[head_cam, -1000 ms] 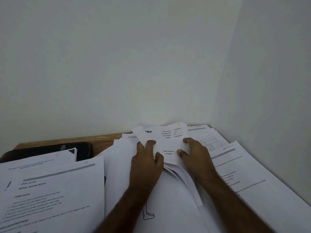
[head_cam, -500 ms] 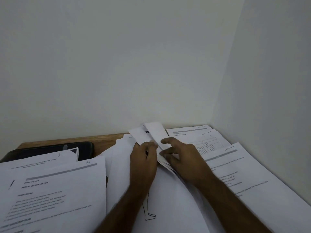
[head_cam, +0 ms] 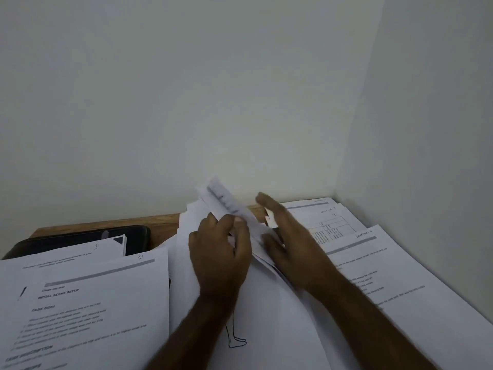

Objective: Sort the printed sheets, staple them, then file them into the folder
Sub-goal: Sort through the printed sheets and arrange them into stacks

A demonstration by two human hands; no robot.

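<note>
at the centre, the left hand (head_cam: 220, 252) pinches a lifted bundle of printed sheets (head_cam: 229, 206) that tilts up toward 12 o'clock. the right hand (head_cam: 288, 244), at 3 o'clock of it, is blurred, its fingers (head_cam: 266, 202) straight and released. more sheets cover the tabletop (head_cam: 160, 222); a dark folder (head_cam: 136, 236) lies at 9 o'clock.

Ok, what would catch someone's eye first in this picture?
The two hands at the centre: the left hand grips a lifted, blurred sheet, with the right hand open beside it. Printed sheets cover the wooden desk, with a dark folder at back left.
</note>
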